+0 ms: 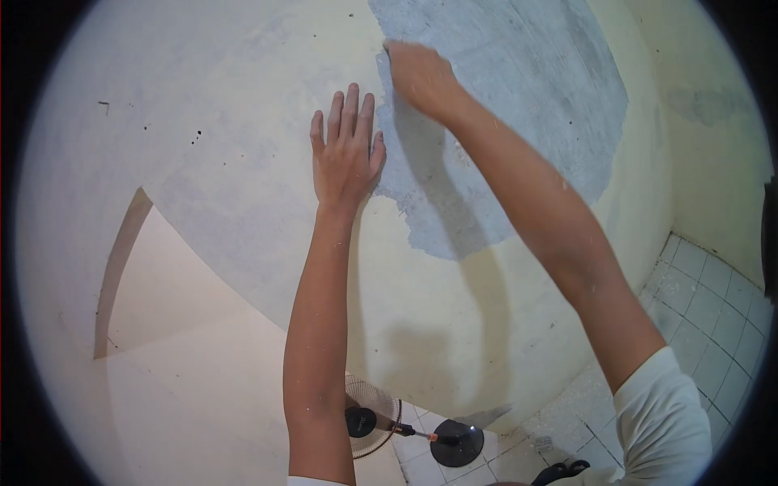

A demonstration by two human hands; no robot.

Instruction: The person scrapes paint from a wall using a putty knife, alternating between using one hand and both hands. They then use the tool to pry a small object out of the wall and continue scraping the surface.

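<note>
My left hand point(347, 158) lies flat with its fingers spread on the pale cream wall point(243, 146), just left of a rough-edged grey-blue patch point(519, 105). Higher up and to the right, my right hand point(420, 77) is closed at the left edge of that patch, where it meets the cream coating. Whatever the right fingers hold is hidden or too small to make out. A shadow of the right arm falls across the patch.
A fan point(373, 417) with a round black base point(457, 443) stands at the bottom. White floor tiles point(689, 300) run along the lower right. A slanted wall edge with a recess point(121, 275) is at the left. Dark footwear point(559, 472) shows at the bottom.
</note>
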